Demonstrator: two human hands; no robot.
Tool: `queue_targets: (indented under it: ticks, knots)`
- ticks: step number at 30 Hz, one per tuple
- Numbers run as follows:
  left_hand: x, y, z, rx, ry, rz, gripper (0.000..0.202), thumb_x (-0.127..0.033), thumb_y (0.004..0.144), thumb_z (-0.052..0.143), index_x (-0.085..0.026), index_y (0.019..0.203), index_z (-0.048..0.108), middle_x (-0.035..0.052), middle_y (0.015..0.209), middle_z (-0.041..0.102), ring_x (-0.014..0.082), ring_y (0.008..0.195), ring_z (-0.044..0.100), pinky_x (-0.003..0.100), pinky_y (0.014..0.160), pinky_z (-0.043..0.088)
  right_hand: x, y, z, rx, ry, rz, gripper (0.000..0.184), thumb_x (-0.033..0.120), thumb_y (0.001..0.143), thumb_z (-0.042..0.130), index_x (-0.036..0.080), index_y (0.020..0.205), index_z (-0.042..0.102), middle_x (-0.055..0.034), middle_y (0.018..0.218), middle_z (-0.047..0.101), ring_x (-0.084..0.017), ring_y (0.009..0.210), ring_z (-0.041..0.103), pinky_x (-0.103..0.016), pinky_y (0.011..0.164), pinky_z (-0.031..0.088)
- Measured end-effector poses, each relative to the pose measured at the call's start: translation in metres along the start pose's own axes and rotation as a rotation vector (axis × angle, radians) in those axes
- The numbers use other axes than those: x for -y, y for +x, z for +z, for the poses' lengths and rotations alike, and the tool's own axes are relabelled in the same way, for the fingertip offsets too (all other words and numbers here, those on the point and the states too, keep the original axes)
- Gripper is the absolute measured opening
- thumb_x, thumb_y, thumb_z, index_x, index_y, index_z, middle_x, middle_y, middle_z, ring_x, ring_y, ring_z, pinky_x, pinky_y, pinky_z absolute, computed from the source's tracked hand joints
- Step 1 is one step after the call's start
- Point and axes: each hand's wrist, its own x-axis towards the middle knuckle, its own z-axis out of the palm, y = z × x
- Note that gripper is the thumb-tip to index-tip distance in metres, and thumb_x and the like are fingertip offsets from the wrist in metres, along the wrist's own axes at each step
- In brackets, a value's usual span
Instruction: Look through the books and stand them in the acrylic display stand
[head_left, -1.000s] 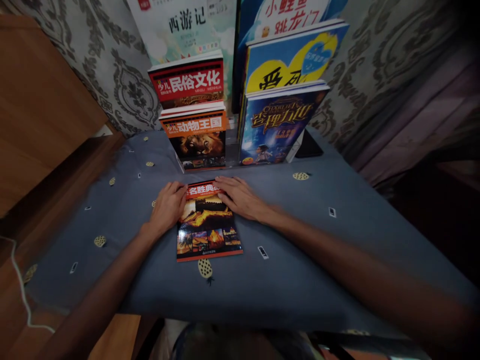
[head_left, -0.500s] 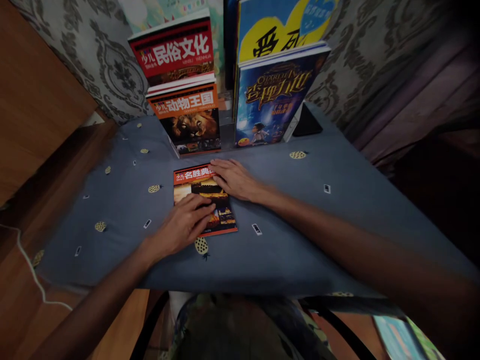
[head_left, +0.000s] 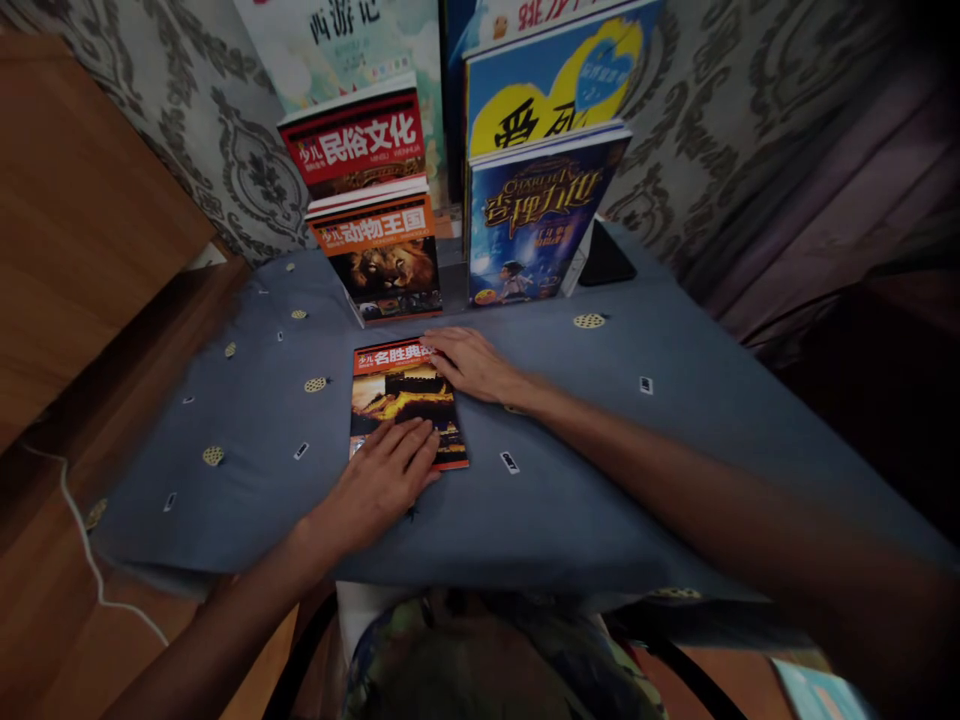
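A thin book (head_left: 405, 395) with a red title band and a fortress wall on its cover lies closed and flat on the blue tablecloth (head_left: 570, 510). My left hand (head_left: 394, 465) rests across the lower part of the cover, fingers stretched out. At the book's upper right corner lies my right hand (head_left: 472, 362), its fingertips on the title band and its fingers extended. Neither hand grips anything. Part of the title and the cover's lower pictures are hidden under my hands.
Behind the flat book stand an orange book with a lion (head_left: 386, 258) and a red book (head_left: 367, 145). To their right is a dark blue book (head_left: 536, 215) before a yellow and blue one (head_left: 517, 95). A black flat object (head_left: 609, 255) lies at the back right.
My left hand has slid down the cover toward the near edge, uncovering more of the fortress picture. My right hand stays at the upper right corner. The camera view has shifted slightly.
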Motion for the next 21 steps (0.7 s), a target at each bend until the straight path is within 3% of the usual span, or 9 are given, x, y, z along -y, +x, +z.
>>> queue_targets:
  ticks: [8,14,21]
  knots:
    - [0.003,-0.001,-0.008,-0.094,-0.045,-0.028,0.028,-0.018,0.102,0.046,-0.012,0.124,0.061,0.0115,0.118,0.074,0.0227,0.110,0.069,0.038,0.092,0.059,-0.009,0.003,-0.001,-0.003,0.071,0.001,0.044,0.032,0.102,0.039,0.013,0.136,0.059,-0.0139,0.138,0.063,-0.027,0.127,0.056,-0.047,0.108,0.040]
    - [0.008,0.005,-0.013,-0.096,-0.140,-0.039,0.029,-0.016,0.101,0.042,-0.012,0.122,0.062,0.0097,0.114,0.075,0.0220,0.102,0.071,0.037,0.083,0.062,-0.010,0.001,-0.001,0.003,0.083,0.016,0.043,0.031,0.100,0.043,0.014,0.137,0.058,-0.0130,0.139,0.062,-0.027,0.130,0.054,-0.046,0.110,0.038]
    - [0.003,0.004,-0.016,-0.081,-0.141,-0.048,0.030,-0.029,0.103,0.046,-0.013,0.121,0.062,0.0120,0.117,0.072,0.0231,0.106,0.068,0.039,0.089,0.060,-0.009,-0.003,0.001,-0.031,0.082,0.000,0.039,0.029,0.100,0.045,0.018,0.133,0.061,-0.0127,0.140,0.062,-0.027,0.132,0.053,-0.050,0.111,0.038]
